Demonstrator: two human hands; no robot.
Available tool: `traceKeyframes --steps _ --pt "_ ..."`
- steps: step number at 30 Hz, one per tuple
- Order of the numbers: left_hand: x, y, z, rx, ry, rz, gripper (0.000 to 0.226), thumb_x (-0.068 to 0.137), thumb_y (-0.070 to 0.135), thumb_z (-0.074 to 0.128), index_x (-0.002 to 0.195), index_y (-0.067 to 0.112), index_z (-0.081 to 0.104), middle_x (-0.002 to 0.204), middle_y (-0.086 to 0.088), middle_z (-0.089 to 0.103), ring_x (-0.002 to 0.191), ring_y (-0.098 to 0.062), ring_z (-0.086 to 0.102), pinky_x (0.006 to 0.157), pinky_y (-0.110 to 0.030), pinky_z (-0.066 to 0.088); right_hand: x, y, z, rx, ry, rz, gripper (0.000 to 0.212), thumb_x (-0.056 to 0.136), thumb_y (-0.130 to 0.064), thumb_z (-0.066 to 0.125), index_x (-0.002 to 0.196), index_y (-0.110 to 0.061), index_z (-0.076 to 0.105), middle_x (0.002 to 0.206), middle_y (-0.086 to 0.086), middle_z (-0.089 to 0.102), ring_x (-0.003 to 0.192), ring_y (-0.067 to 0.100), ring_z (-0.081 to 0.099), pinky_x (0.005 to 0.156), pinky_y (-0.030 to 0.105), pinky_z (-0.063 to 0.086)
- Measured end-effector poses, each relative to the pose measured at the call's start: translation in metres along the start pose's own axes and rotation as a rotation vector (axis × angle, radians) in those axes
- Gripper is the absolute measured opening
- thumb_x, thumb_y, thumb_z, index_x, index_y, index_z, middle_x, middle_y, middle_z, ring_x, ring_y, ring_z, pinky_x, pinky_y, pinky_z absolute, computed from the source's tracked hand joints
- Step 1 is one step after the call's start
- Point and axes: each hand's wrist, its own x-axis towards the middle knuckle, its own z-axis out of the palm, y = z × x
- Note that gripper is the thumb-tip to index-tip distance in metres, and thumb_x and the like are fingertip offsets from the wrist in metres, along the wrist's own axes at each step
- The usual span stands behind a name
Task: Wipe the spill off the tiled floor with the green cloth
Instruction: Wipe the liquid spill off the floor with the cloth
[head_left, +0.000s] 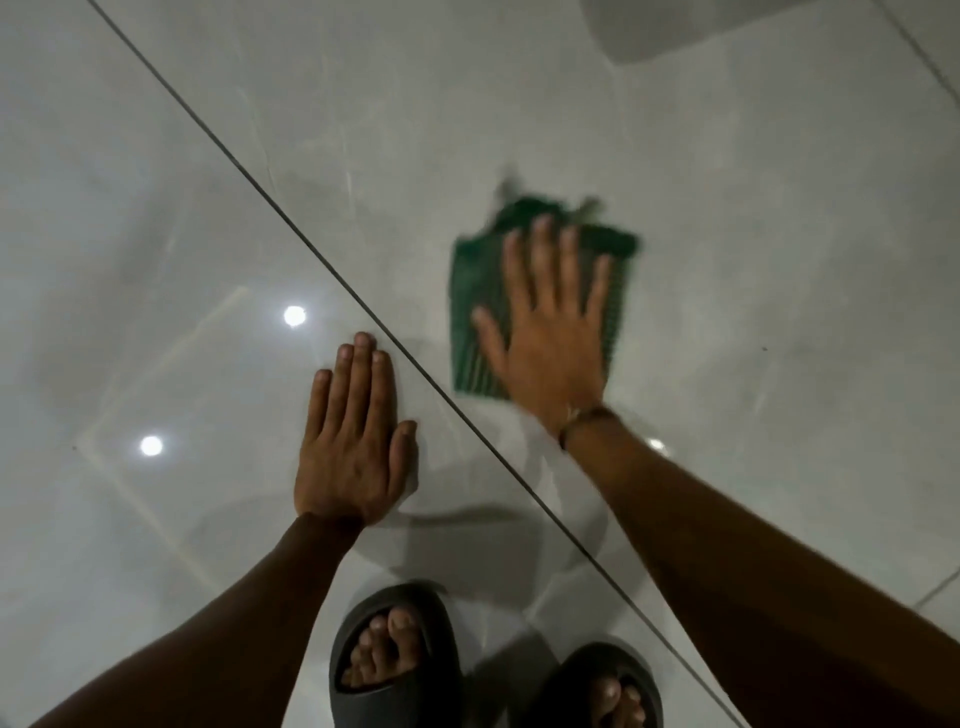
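Note:
A green ribbed cloth (478, 291) lies flat on the glossy grey tiled floor (753, 312), right of centre. My right hand (550, 332) presses down on it, palm flat and fingers spread; both are motion-blurred. My left hand (353, 441) rests flat on the tile to the left of a dark grout line (291, 223), fingers together, holding nothing. I cannot make out a spill through the blur and the glare.
My two feet in dark slides (395, 654) stand at the bottom edge, close behind my hands. Ceiling lights reflect as bright spots (294, 315) on the left tile. A pale rounded object (691, 31) sits at the top right.

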Motion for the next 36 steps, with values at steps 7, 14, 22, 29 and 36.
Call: traceKeyframes --steps 7,14,22,29,36 --pt "-0.001 -0.004 0.009 -0.019 -0.008 0.012 0.080 0.111 0.046 0.028 0.174 0.000 0.015 0.186 -0.022 0.007 0.175 -0.038 0.010 0.140 -0.062 0.019 -0.145 0.132 -0.013 -0.128 -0.167 -0.264 0.090 0.104 -0.076 0.036 0.176 -0.027 0.017 0.186 0.008 0.013 0.173 0.033 0.013 0.138 0.062 0.007" --pt "-0.002 -0.003 0.007 -0.008 0.021 0.017 0.080 0.109 0.042 0.031 0.173 -0.003 0.017 0.185 -0.024 0.010 0.174 -0.040 0.011 0.139 -0.063 0.020 0.024 0.095 -0.022 -0.022 0.024 0.574 0.087 0.108 -0.069 0.015 0.176 -0.014 0.013 0.184 0.020 0.012 0.171 0.043 0.011 0.134 0.072 0.015" --pt "0.001 0.004 -0.003 -0.016 0.003 -0.002 0.079 0.109 0.042 0.033 0.172 -0.004 0.020 0.184 -0.025 0.014 0.173 -0.041 0.014 0.139 -0.062 0.021 -0.059 0.027 -0.001 0.006 -0.106 -0.342 0.088 0.108 -0.074 0.033 0.176 -0.021 0.014 0.186 0.011 0.010 0.173 0.036 0.009 0.138 0.066 0.007" --pt "-0.012 0.000 0.004 -0.033 -0.006 0.014 0.080 0.110 0.044 0.031 0.174 0.000 0.015 0.186 -0.023 0.009 0.175 -0.037 0.008 0.142 -0.058 0.014 -0.131 0.168 -0.027 -0.100 -0.139 0.161 0.085 0.108 -0.075 0.020 0.176 -0.025 0.015 0.185 0.011 0.015 0.171 0.038 0.016 0.137 0.065 0.012" --pt "0.000 0.000 0.000 -0.017 -0.012 0.011 0.079 0.110 0.044 0.028 0.174 -0.002 0.015 0.186 -0.023 0.009 0.175 -0.038 0.007 0.142 -0.058 0.013 0.002 0.070 -0.019 -0.021 0.003 0.381 0.086 0.109 -0.071 0.016 0.175 -0.016 0.017 0.184 0.018 0.016 0.170 0.044 0.015 0.133 0.074 0.016"
